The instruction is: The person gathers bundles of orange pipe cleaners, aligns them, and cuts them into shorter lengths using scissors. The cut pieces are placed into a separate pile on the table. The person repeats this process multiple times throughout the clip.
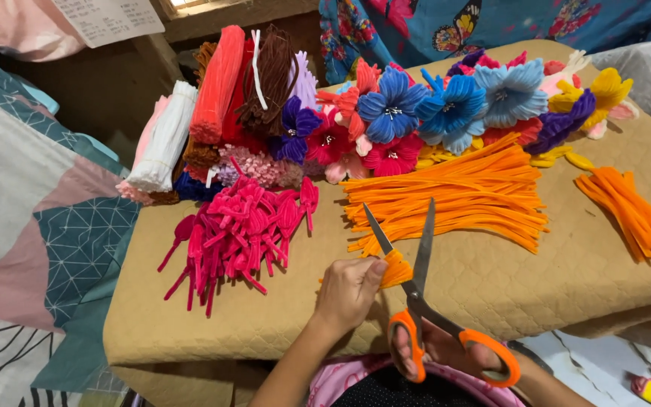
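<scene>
My left hand (349, 290) pinches a small bundle of orange pipe cleaners (395, 269) just above the tan padded table (551, 279). My right hand (446, 350), low in view, grips orange-handled scissors (416, 264) whose blades stand apart around the bundle's end. Beyond them lies a large heap of orange pipe cleaners (453, 197). A pile of pink folded pipe-cleaner pieces (239, 230) lies to the left of my left hand.
Finished pipe-cleaner flowers (446, 109) in blue, pink, purple and yellow line the table's far side. Bundles of white, red, brown pipe cleaners (212, 105) are stacked far left. A second orange pile (631, 211) lies right. A patterned bedspread (32, 211) is left.
</scene>
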